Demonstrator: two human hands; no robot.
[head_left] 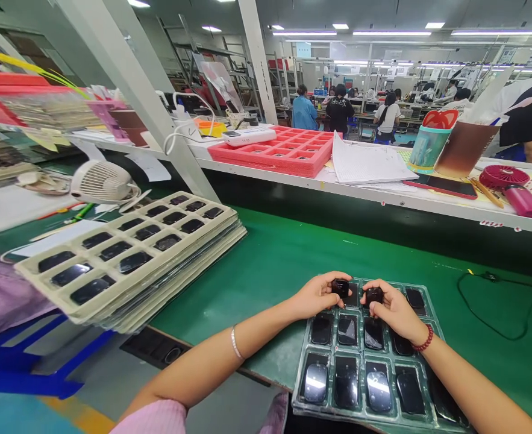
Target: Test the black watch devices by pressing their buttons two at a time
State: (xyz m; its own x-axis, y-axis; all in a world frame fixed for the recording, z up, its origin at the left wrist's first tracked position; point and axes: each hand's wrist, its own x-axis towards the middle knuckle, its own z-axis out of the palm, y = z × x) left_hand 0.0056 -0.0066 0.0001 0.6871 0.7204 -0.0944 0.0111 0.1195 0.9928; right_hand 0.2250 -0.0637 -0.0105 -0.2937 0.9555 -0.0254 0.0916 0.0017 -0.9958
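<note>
Black glossy parts, small and rounded, one in each hand, both held just above the far row of a clear plastic tray (432,319). From the head camera, the left hand (316,294) pinches a dark part (340,287) between thumb and fingertips, grip closed on it. The right hand (392,307) presses its own part (374,295) under thumb and fingers, grip closed on that too. A red bead bracelet (423,340) circles the right wrist, a thin pale band (235,342) the left. The tray's moulded pockets hold more shiny black rectangular pieces with rounded corners, and it sits at the near edge of the green matted desk (284,253). Off to the left, well apart, a stack of beige trays (157,265) carries the same dark pieces. A black cable (496,319) loops at right. A red foam tray (275,160) rests on the white shelf beyond.
</note>
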